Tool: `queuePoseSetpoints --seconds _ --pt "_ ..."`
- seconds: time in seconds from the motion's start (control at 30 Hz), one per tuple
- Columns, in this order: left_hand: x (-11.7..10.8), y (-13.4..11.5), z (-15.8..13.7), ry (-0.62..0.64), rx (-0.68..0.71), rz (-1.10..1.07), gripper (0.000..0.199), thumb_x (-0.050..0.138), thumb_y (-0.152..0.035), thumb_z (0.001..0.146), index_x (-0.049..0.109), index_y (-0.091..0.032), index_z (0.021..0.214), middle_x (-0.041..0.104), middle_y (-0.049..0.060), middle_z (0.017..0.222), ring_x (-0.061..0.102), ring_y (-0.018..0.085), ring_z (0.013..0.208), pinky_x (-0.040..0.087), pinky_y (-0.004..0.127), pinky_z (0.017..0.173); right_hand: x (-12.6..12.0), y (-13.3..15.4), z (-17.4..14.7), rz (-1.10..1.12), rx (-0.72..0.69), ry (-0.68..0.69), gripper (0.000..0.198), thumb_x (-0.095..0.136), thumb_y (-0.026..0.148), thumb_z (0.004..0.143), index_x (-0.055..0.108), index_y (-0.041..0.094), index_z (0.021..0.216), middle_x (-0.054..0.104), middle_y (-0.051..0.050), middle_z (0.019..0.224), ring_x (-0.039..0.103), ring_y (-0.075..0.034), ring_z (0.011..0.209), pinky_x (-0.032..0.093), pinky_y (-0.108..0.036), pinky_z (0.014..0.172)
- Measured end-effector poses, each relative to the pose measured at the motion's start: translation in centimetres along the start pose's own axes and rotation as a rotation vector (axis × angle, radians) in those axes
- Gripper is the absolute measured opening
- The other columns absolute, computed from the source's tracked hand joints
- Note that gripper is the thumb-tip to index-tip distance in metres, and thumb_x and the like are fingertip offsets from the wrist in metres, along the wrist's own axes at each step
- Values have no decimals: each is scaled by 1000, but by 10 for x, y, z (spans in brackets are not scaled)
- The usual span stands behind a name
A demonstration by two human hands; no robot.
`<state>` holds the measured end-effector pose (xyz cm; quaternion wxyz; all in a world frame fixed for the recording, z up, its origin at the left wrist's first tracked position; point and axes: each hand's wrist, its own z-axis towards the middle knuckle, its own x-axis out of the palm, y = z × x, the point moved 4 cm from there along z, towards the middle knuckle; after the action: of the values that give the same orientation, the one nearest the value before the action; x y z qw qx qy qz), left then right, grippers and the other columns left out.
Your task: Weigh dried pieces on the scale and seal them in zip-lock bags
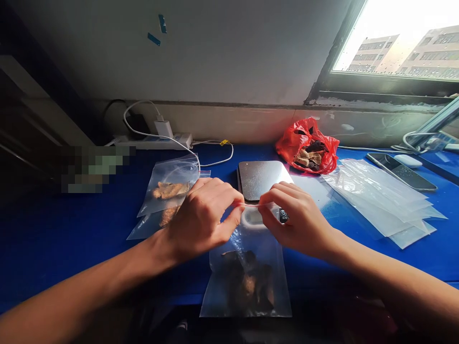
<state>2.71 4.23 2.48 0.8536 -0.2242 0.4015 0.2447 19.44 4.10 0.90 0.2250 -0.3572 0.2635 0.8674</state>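
Note:
Between both hands hangs a clear zip bag (222, 291) with dark brown dried pieces inside, in front of the table's near edge. My left hand (210, 212) pinches its top seal near the middle, thumb against fingers. My right hand (296, 215) pinches the same seal a little to the right. Just behind the hands lies a kitchen scale (263, 174) with a shiny metal plate; its front is partly covered by the bag and my right hand. Left of my left hand, filled zip bags (154, 200) holding light brown dried pieces overlap on the table.
A red plastic bag (287, 143) of dried pieces stands behind the scale. Flat zip bags (380, 196) and a phone (401, 171) lie right on the blue table (89, 224). A power strip (143, 142) with a white cable (172, 138) runs along the wall.

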Motion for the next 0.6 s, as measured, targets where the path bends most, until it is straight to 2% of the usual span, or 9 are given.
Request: queuePoseSetpoints --seconds 0.23,0.6 --pt "2 -8 0 11 24 -35 11 52 -13 87 60 -16 80 64 1 75 58 16 72 41 35 76 -1 11 -1 -5 -30 -13 13 51 9 87 56 16 76 56 -2 67 45 -14 66 35 -29 64" --pt "0 -10 0 14 40 37 12 50 -15 89 60 -17 81 66 2 77 60 18 75 41 36 78 2 8 -1 -4 -15 -12 10 54 13 89 58 17 80 59 -2 69 49 -14 67 38 -28 65"
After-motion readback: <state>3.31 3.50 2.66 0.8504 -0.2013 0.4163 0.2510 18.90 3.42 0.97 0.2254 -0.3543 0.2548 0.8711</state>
